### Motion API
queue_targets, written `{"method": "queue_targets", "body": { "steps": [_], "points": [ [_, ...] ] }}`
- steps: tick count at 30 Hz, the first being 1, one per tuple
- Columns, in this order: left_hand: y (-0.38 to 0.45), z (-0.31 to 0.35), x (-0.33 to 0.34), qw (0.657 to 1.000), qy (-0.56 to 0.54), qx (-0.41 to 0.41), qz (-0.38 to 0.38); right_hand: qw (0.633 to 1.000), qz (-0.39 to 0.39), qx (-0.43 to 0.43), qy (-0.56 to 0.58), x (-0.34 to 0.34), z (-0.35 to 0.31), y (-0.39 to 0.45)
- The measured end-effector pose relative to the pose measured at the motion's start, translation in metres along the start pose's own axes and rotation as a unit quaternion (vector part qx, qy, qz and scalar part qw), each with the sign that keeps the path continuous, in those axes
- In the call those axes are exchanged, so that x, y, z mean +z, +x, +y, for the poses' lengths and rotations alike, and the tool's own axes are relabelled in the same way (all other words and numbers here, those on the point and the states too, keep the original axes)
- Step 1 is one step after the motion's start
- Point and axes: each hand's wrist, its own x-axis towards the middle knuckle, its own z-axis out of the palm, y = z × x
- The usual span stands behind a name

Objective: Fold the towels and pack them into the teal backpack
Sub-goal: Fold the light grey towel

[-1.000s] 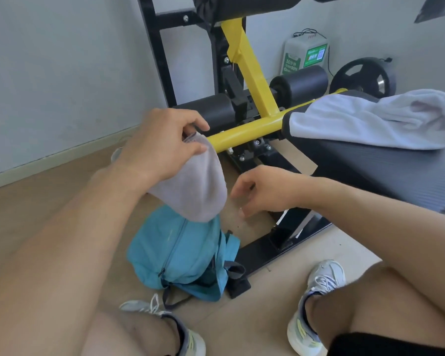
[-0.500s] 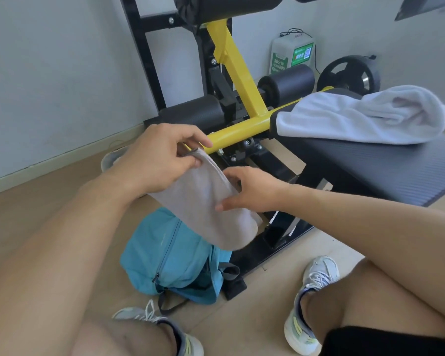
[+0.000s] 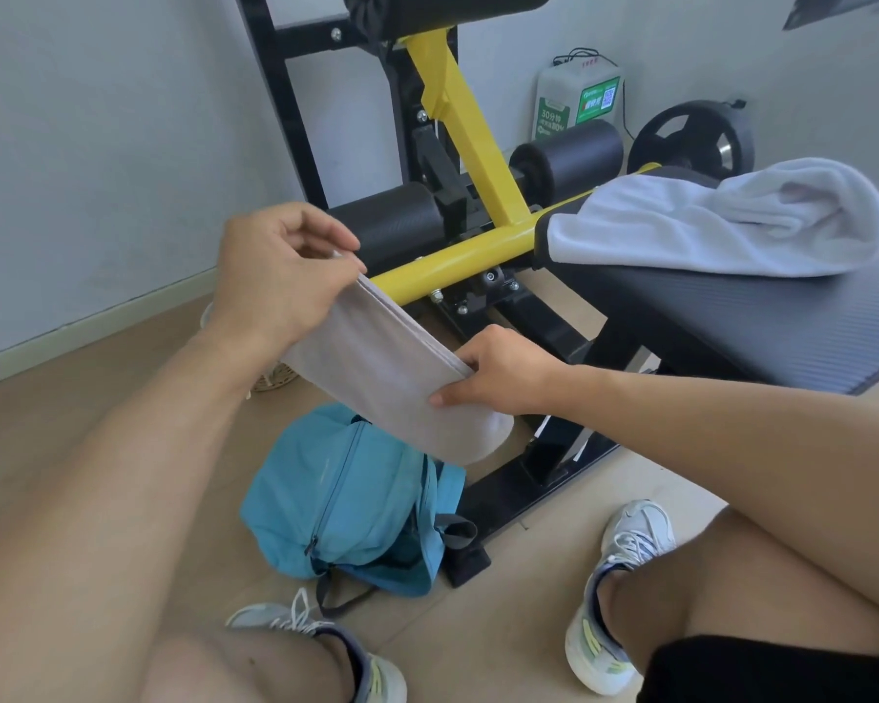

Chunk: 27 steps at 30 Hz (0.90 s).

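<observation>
A folded grey towel [image 3: 386, 370] is stretched in the air between both hands. My left hand [image 3: 280, 271] pinches its upper end. My right hand [image 3: 498, 370] grips its lower right edge, and the free end hangs past that hand. Directly below lies the teal backpack [image 3: 348, 499] on the floor, its zipper running down the front. A white towel [image 3: 721, 220] lies loosely bunched on the black bench pad [image 3: 757, 317] at the right.
The bench's yellow bar [image 3: 458, 256] and black frame [image 3: 544, 479] stand right behind the towel and beside the backpack. A black weight plate [image 3: 691, 139] and a white-green box [image 3: 574, 101] are by the wall. My shoes [image 3: 620, 591] and knees fill the foreground.
My right hand reached in and took hold of the grey towel's edge. The towel went from hanging limp under my left hand to being pulled out flat between both hands.
</observation>
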Motion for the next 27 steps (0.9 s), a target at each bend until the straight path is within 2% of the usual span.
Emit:
{"method": "queue_targets", "body": {
  "steps": [8,15,17,19,24,27],
  "points": [
    [0.012,-0.010,-0.008,0.987,-0.060,-0.084,0.127,0.997,0.022,0.065,-0.019,-0.006,0.031,0.008],
    [0.017,-0.030,-0.018,0.965,-0.029,-0.166,0.200,0.995,0.074,0.045,0.041,-0.021,0.038,0.002],
    [0.014,-0.032,-0.016,0.970,-0.021,-0.183,0.161,0.994,0.087,0.021,0.069,-0.025,0.035,-0.004],
    [0.014,-0.037,-0.014,0.982,0.016,-0.176,0.072,0.991,0.096,-0.008,0.097,-0.030,0.029,-0.010],
    [0.007,-0.028,0.003,0.989,0.047,-0.102,-0.101,0.978,0.141,-0.087,0.124,-0.039,-0.002,-0.027],
    [0.002,-0.016,0.015,0.986,0.055,-0.055,-0.149,0.974,0.136,-0.139,0.118,-0.043,-0.020,-0.036]
  ]
}}
